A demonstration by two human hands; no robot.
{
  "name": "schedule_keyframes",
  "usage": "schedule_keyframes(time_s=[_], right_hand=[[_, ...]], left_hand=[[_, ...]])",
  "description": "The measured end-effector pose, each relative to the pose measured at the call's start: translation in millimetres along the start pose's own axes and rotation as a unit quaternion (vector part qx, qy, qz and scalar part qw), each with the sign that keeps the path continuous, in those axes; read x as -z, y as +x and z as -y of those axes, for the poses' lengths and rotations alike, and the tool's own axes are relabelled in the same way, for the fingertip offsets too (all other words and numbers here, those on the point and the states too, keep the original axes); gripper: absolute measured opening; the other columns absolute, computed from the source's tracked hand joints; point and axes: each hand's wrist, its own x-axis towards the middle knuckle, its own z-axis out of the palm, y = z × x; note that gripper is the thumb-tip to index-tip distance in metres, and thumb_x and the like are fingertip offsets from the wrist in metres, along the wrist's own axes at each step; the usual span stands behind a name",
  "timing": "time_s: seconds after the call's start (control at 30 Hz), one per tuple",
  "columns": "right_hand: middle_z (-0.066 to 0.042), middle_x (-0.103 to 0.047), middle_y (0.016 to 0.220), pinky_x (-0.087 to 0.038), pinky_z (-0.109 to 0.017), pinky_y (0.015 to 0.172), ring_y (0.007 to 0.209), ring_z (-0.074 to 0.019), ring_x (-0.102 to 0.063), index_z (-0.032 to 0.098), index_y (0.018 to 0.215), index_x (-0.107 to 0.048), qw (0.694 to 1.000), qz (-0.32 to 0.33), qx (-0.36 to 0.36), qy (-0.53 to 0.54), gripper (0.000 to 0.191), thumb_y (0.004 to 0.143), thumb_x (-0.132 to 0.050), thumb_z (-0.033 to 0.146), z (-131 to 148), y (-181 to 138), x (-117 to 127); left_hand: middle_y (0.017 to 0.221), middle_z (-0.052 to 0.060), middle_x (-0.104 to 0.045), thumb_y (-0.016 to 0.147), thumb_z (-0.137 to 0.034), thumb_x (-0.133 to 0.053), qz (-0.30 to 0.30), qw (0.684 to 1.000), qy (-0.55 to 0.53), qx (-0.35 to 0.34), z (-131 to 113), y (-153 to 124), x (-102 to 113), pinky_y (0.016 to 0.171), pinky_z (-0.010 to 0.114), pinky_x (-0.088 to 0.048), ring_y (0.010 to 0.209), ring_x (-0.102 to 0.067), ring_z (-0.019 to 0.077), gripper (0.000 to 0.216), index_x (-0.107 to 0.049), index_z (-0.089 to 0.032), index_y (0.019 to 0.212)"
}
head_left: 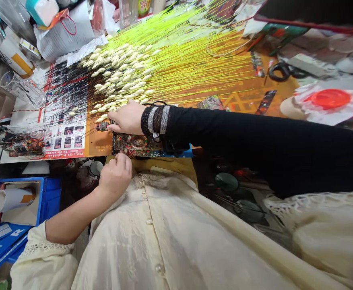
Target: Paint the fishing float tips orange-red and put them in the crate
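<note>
Over the speckled machine [138,141], the right hand [128,118] touches a small cylinder [102,126]; at the machine's near edge, the left hand [116,173] curls. I can't tell either grasp.

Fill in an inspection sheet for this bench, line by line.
Surface: orange desk, with a printed sheet at left.
Job's things: many cream spindles with yellow stems, clustered; a speckled box at the near edge.
Clutter: glass mug, papers, red lid.
Left grip: fingertips together by the box; anything held is too small to tell.
Right grip: fingers at a dark cylinder; firmness unclear.
Cables: a dark cord by the right wrist; its ends can't be traced.
Surroundings: blue crate at lower left, white roll inside.
</note>
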Motion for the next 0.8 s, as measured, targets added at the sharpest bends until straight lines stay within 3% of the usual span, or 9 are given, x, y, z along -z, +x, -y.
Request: schedule_keyframes(time_s=[0.3, 0.43, 0.6, 0.8], right_hand=[[-0.016, -0.066, 0.116, -0.031, -0.040, 0.088, 0.103, -0.0293, -0.060, 0.014, 0.122, -0.053, 1.000, 0.015, 0.008, 0.025, 0.050, 0.100, -0.029, 0.052, -3, 1, 2], [-0.015, -0.066, 0.115, -0.031, -0.040, 0.086, 0.103, -0.0311, -0.061, 0.014, 0.121, -0.053, 1.000, 0.003, 0.005, 0.022, 0.049, 0.099, -0.030, 0.051, -3, 0, 1], [-0.017, -0.065, 0.116, -0.033, -0.040, 0.085, 0.105, -0.0328, -0.061, 0.013, 0.122, -0.053, 1.000, 0.001, 0.014, 0.017, 0.051, 0.100, -0.029, 0.051, -2, 0, 2], [-0.016, -0.067, 0.113, -0.034, -0.040, 0.084, 0.103, -0.0325, -0.061, 0.014, 0.120, -0.054, 1.000, -0.012, 0.013, 0.015, 0.051, 0.099, -0.029, 0.053, -4, 2, -1]], left_hand=[[0.096, 0.015, -0.065, 0.097, -0.018, -0.030, -0.024, 0.997, -0.075, 0.017, 3, 0, -22, 0.054, 0.029, -0.041, 0.070, -0.060, 0.0176, 0.039, -0.060, -0.010, 0.120], [0.094, 0.013, -0.065, 0.098, -0.020, -0.032, -0.046, 0.989, -0.127, 0.064, 14, 0, -22, 0.056, 0.026, -0.043, 0.070, -0.061, 0.0155, 0.037, -0.059, -0.012, 0.122], [0.092, 0.008, -0.065, 0.101, -0.027, -0.035, -0.105, 0.963, -0.205, 0.139, 26, 1, -21, 0.064, 0.021, -0.047, 0.080, -0.063, 0.0137, 0.031, -0.063, -0.016, 0.108], [0.094, 0.010, -0.066, 0.097, -0.021, -0.040, -0.118, 0.977, -0.147, 0.095, 18, -12, -34, 0.063, 0.023, -0.047, 0.075, -0.064, 0.0139, 0.029, -0.060, -0.015, 0.118]])
